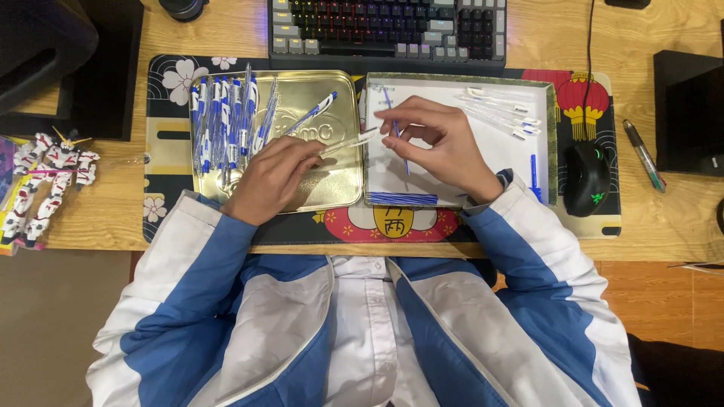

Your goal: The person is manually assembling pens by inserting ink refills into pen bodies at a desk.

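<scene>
My left hand [271,178] rests over a gold metal tray [332,185] and pinches a clear pen barrel [348,142] that points right. My right hand [437,143] hovers over a white shallow box [467,162] and holds a thin blue ink refill [402,160] between its fingers, its upper end close to the barrel's open tip. Several assembled blue-and-white pens [226,120] lie in a row in the gold tray's left half, one more pen [313,114] lying slanted beside them.
Several clear barrels [504,111] lie in the box's far right corner, blue refills [402,199] along its near edge. A keyboard [386,30] stands behind, a black mouse [587,178] and a loose pen [643,155] at right, a toy robot figure [44,181] at left.
</scene>
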